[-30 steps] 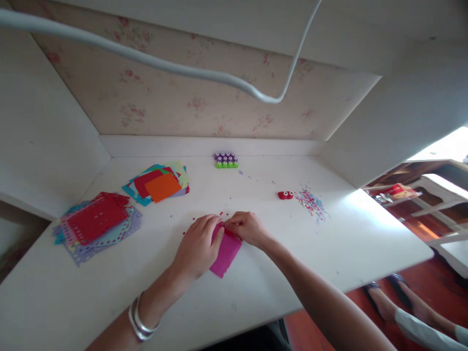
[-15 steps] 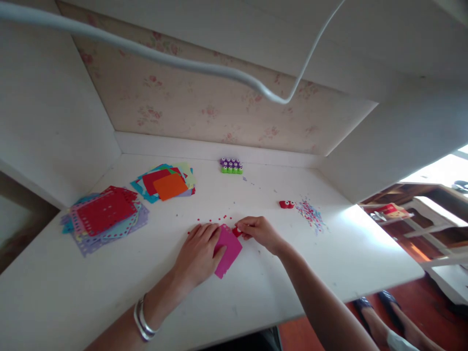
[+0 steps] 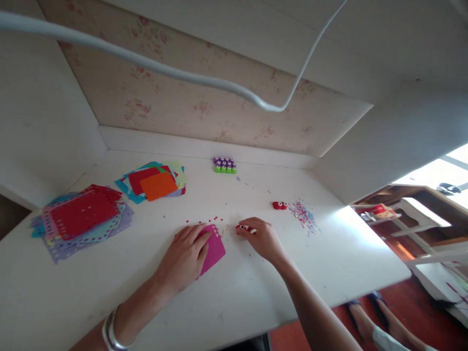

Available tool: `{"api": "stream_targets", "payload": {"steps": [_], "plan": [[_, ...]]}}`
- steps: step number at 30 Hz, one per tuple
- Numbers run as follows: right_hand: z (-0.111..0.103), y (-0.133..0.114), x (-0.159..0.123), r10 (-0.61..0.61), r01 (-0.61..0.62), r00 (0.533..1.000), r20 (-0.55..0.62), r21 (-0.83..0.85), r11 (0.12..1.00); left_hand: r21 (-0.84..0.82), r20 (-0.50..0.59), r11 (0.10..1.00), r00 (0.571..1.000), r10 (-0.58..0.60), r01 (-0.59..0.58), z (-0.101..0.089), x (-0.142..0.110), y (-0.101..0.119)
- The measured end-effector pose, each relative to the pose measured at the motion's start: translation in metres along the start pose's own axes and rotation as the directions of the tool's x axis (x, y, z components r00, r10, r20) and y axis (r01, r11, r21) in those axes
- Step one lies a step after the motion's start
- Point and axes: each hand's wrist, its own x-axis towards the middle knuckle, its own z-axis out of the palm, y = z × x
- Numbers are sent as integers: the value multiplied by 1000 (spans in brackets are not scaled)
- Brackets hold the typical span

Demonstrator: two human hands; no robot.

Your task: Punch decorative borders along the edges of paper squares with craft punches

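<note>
My left hand point(image 3: 185, 256) lies palm down with outstretched fingers on a magenta paper sheet point(image 3: 215, 251). Small cut-outs run along the sheet's far right edge. My right hand point(image 3: 261, 239), just right of the sheet and apart from it, pinches a small red paper punch point(image 3: 240, 227) between thumb and fingers. Most of that punch is hidden by the hand. Two more red punches point(image 3: 280, 205) stand together farther right. A few tiny red paper bits point(image 3: 200, 222) are scattered beyond my left fingertips.
Punched sheets point(image 3: 84, 214) are stacked at far left, beside a pile of coloured paper point(image 3: 159, 186). Purple and green punches point(image 3: 225, 165) stand in rows at the back. Paper confetti point(image 3: 303, 216) lies at right. A white cable point(image 3: 219, 85) hangs above. Another person's feet point(image 3: 365, 317) show lower right.
The punch in my right hand has come off the magenta sheet's edge, leaving a gap. My left hand and the sheet have shifted left in view; the camera has turned slightly too.
</note>
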Motion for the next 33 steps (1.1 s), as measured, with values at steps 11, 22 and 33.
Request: {"api": "stream_targets", "payload": {"steps": [11, 22, 33], "plan": [[-94, 76, 22, 152, -130, 954, -258, 102, 986, 105, -68, 994, 998, -10, 17, 11, -1, -10], [-156, 155, 36, 187, -278, 892, -413, -174, 945, 127, -47, 992, 999, -3, 9, 10, 1, -10], [-151, 135, 27, 169, -284, 931, -324, -353, 892, 120, -39, 993, 999, -3, 8, 9, 2, -9]]}}
